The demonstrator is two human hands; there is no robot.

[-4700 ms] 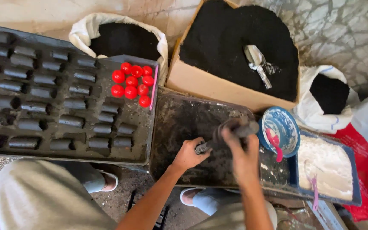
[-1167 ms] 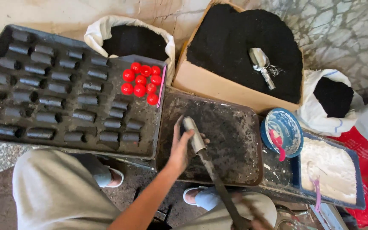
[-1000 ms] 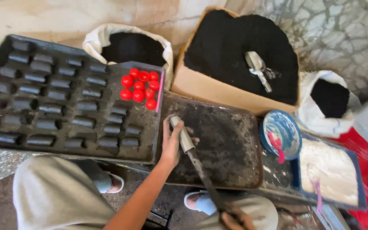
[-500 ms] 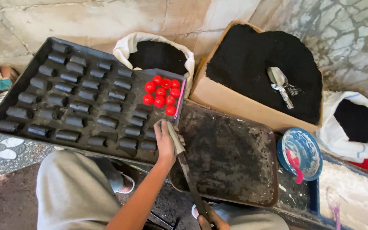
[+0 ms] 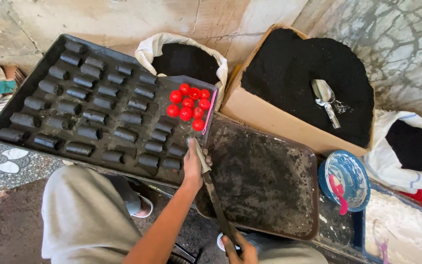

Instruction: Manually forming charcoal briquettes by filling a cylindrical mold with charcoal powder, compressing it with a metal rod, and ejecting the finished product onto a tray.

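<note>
While hands (image 5: 194,164) grip rod (image 5: 213,195), red caps (image 5: 189,105) near.

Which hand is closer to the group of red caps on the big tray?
Left. The left hand grips the rod's upper end just below the red caps; the right hand holds its lower end, far below them.

Long sooty metal tube (image 5: 211,190), slanted over dark tray's (image 5: 269,186) left edge, gripped both ends

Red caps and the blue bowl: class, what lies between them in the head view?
Between the red caps and blue bowl lies the dark, soot-covered tray, seen in the head view.
</note>
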